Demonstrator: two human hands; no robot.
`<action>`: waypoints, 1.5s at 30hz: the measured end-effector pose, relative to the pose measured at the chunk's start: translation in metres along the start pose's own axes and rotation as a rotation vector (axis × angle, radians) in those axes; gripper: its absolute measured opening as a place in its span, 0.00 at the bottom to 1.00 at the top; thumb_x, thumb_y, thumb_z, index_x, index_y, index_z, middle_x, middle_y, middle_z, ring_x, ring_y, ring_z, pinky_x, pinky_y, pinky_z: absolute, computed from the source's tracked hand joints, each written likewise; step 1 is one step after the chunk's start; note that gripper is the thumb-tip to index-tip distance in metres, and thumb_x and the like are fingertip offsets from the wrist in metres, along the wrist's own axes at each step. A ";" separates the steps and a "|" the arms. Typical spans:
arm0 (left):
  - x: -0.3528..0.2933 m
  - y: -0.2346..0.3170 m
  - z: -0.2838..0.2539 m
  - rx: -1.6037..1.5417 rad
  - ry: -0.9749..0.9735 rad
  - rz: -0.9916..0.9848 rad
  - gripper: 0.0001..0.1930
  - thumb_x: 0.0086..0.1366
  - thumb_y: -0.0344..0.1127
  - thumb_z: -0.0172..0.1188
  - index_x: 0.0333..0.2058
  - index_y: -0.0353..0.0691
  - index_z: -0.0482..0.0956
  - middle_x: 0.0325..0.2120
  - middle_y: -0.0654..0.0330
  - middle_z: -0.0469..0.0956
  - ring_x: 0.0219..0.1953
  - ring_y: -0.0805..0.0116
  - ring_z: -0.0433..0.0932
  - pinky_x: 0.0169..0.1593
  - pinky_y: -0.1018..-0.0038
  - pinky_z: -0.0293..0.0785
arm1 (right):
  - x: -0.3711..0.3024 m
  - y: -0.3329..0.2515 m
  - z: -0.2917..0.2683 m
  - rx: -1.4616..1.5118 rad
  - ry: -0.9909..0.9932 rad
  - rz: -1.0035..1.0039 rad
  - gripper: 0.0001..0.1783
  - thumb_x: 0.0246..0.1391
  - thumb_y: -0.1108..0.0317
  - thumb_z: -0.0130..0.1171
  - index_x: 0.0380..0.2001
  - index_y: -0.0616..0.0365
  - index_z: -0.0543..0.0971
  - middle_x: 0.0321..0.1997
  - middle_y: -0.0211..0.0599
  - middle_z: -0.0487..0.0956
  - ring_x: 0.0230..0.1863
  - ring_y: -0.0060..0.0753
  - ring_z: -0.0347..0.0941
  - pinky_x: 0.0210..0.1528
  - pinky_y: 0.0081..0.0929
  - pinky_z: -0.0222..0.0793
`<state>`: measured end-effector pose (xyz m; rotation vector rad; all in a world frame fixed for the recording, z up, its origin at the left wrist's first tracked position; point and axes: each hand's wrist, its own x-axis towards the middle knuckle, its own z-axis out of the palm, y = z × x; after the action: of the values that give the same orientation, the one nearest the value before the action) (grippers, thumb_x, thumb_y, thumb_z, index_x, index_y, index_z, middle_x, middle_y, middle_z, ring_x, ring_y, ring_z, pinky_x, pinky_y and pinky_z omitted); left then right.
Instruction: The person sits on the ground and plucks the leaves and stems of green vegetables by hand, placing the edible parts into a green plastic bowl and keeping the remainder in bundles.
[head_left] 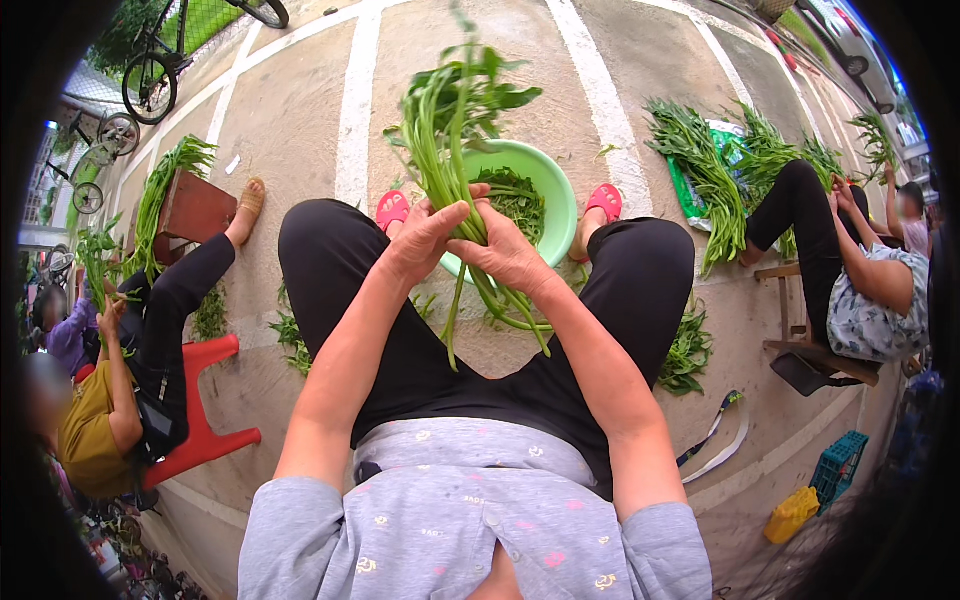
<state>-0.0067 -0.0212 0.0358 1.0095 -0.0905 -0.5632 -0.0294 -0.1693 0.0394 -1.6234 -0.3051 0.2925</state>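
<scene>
Between my knees I hold up a bunch of long-stemmed leafy greens [440,150], its leaves pointing away and the cut stem ends hanging toward my lap. My left hand [425,240] is wrapped round the stems from the left. From the right, my right hand [507,250] closes on the same stems, beside the left one. Behind the hands stands a light green basin [553,190] on the ground, partly hidden by the bunch. Loose dark green leaves [517,203] lie in it.
Greens lie in piles beside a green and white bag [690,185] at right; leaf scraps [688,350] lie near my right leg. Seated people handle greens on both sides. A red stool [205,400], a brown box [190,210], a lanyard [718,435] and a yellow container [792,515] stand or lie around.
</scene>
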 end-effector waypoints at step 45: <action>-0.001 -0.012 -0.006 0.069 0.181 -0.027 0.15 0.54 0.28 0.60 0.41 0.35 0.71 0.32 0.60 0.75 0.32 0.72 0.76 0.36 0.77 0.75 | 0.002 0.014 -0.020 0.300 0.175 0.251 0.17 0.46 0.60 0.61 0.34 0.60 0.71 0.28 0.27 0.72 0.26 0.15 0.65 0.24 0.14 0.60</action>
<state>-0.0109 -0.0208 0.0230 1.1262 0.0642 -0.4933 -0.0195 -0.1879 0.0265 -1.3784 0.0754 0.3657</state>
